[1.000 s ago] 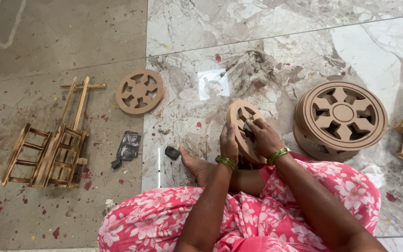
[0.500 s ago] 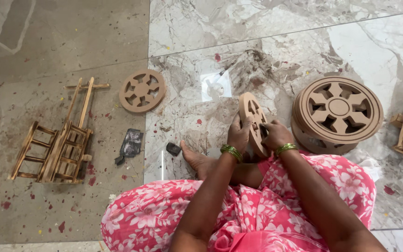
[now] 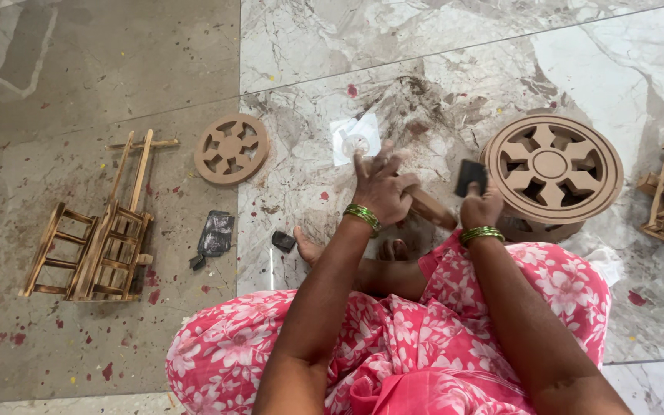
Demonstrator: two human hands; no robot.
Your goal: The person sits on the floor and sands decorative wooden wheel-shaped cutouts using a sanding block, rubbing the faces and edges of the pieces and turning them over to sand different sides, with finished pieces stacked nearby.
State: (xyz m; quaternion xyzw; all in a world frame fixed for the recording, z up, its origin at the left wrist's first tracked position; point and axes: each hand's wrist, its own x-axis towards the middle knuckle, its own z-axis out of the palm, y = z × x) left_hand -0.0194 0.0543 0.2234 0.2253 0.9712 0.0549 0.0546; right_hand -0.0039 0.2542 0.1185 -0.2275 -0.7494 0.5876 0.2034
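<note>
Left hand (image 3: 382, 184) clamps a wooden wheel (image 3: 428, 206) edge-on, just below its fingers. Right hand (image 3: 482, 207) pinches a dark sanding block (image 3: 470, 175) beside it. The wheel looks light, stiff and thin-spoked; the rim seems the safest hold. A wheel stack (image 3: 551, 173) sits right of the right hand.

One small package noted: a crumpled dark plastic packet (image 3: 215, 233), black and grey, lying flat on the floor between the wooden cart frame (image 3: 94, 230) and the seated person's knee. No labels, signs or screens observed.
</note>
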